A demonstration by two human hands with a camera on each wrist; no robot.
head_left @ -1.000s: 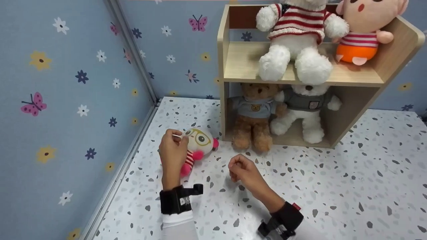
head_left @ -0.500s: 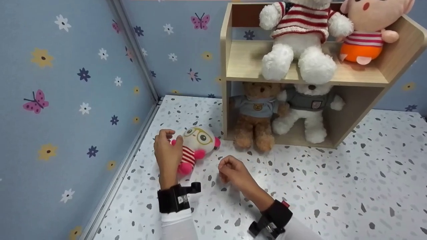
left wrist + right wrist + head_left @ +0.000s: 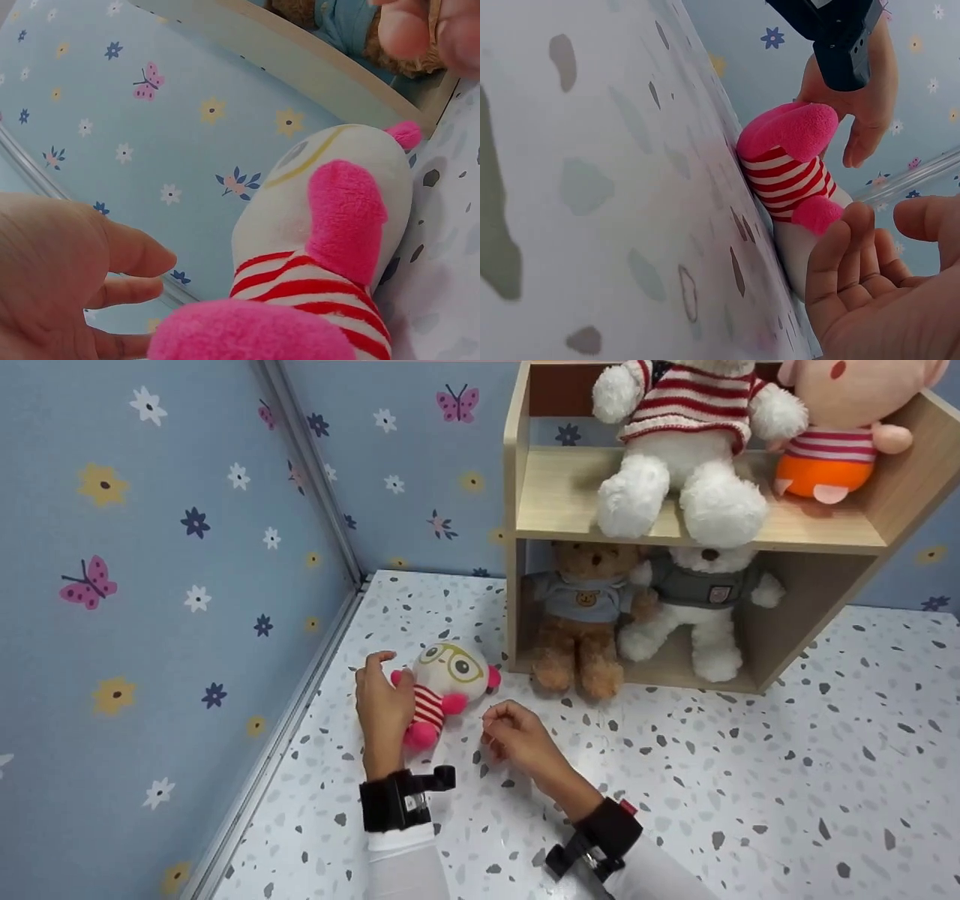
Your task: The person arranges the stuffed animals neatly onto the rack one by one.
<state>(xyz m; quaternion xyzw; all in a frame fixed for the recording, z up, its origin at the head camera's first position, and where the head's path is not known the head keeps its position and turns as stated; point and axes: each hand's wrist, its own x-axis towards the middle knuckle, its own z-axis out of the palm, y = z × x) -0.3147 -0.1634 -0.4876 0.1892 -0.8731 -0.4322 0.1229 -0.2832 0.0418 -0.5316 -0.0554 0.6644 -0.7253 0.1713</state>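
A plush toy (image 3: 427, 706) with a white head, yellow glasses, pink limbs and a red-and-white striped body lies face up on the speckled surface. My left hand (image 3: 384, 709) is at its left side, thumb over the edge of the body in the head view. In the left wrist view, the left fingers (image 3: 139, 251) are spread apart beside the pink foot, gripping nothing. My right hand (image 3: 521, 739) hovers to the right of the toy, its fingers loosely curled. Seen from the right wrist, thumb and fingers stand apart with nothing between them, close to the toy's pink arm (image 3: 817, 214).
Behind stands a two-level wooden shelf (image 3: 694, 540). Its lower level holds a brown bear (image 3: 581, 622) and a white bear (image 3: 705, 607); above sit a white plush (image 3: 682, 457) in a striped sweater and a pink plush (image 3: 832, 454). A flowered wall (image 3: 172, 660) borders the left.
My right hand has moved left toward the plush toy. The left hand has slid off the toy's face to its side, uncovering the glasses. The view has shifted slightly.
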